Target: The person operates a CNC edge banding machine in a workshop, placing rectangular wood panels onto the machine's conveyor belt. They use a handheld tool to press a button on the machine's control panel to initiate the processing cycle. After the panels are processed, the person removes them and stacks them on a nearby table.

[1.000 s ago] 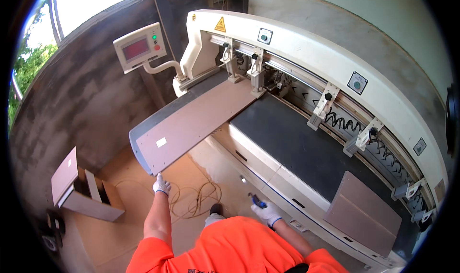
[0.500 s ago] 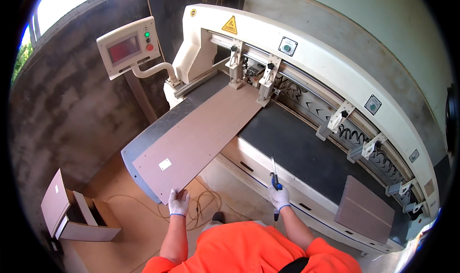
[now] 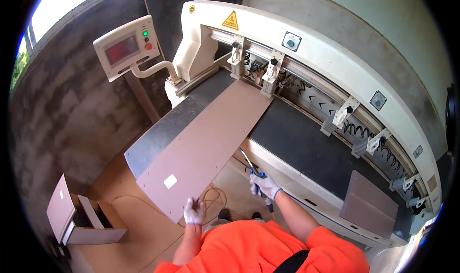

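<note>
A long brownish board with a white label and small holes along its edges lies slantwise on the machine's bed. Its near end overhangs the front. My left hand, in a white knit glove, is closed at the board's near right corner, with fingers curled on the edge. In my gloved right hand is an air blow gun with blue parts and a thin metal nozzle. That nozzle points up and left, close to the board's right edge. The board's far end sits by two clamp blocks of the machine.
The white machine arches over a dark bed with several clamps. A control panel stands at left. Another brown board rests on the bed at right. Low at left is an open cabinet-like box; a hose crosses the floor.
The board has shifted right on the bed, and my left hand has moved right with its corner. My right hand has brought the blow gun left, tilting its nozzle toward the board.
</note>
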Demonstrator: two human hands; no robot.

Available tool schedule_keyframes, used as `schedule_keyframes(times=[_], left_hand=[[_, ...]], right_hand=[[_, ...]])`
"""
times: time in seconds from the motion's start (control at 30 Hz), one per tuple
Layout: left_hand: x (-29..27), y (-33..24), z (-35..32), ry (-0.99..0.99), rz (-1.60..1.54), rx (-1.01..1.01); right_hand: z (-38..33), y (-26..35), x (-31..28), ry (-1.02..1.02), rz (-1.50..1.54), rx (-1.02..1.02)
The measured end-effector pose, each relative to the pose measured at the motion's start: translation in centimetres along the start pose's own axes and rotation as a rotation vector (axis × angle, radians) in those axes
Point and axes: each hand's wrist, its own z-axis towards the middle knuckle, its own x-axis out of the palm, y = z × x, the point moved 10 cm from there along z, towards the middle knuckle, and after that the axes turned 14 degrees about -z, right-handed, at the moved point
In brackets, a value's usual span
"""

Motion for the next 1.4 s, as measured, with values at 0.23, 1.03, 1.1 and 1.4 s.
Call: schedule_keyframes(times=[0.23, 1.03, 1.1, 1.4], left_hand=[[-12.4, -7.9, -11.9, -0.087, 0.123, -0.081], [35.4, 20.3, 5.4, 0.932, 2.358, 0.824], [35.8, 25.1, 6.2, 0.969, 2.543, 0.716], [43.3, 33.8, 12.7, 1.048, 2.501, 0.807]], right_hand=[[5.2, 0.6, -0.6, -0.021, 0.336, 0.065], [-3.0, -6.3, -20.8, -0.698, 0.515, 0.098], [-2.2, -6.7, -22.5, -0.708, 0.586, 0.129], [3.3, -3.4, -28.2, -0.599, 0.645, 0.189]])
